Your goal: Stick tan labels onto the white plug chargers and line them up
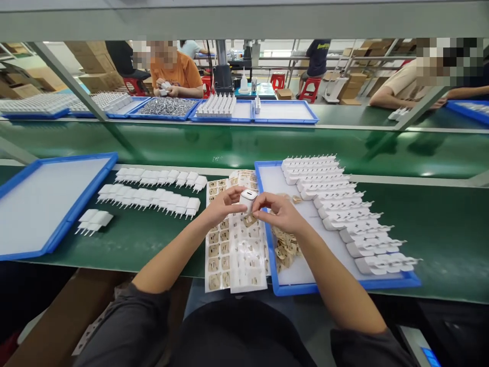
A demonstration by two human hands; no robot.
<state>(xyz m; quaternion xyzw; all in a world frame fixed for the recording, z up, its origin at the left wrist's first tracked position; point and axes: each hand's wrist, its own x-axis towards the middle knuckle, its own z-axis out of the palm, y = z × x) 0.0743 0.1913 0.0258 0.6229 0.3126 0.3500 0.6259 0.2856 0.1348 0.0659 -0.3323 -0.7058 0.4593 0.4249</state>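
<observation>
My left hand (228,204) grips a white charger plug (249,197), thumb and fingers on its left side. The plug's end face, with a dark slot, points up. At the plug's right side, my right hand (275,210) is closed in a pinch on a small tan sticker (250,220), which hangs just below the plug; its edge under the fingertips is hidden. Beneath both hands lie sticker sheets (214,250) with rows of tan pieces. Loose tan pieces (284,250) are heaped beside them in the blue-rimmed tray (296,290).
Rows of white plugs (332,199) fill the tray's right part. More plugs (148,198) stand in rows on the green bench at left, near another blue-rimmed tray (49,204). Across the belt (171,142), a person in orange (183,74) handles white parts behind several trays.
</observation>
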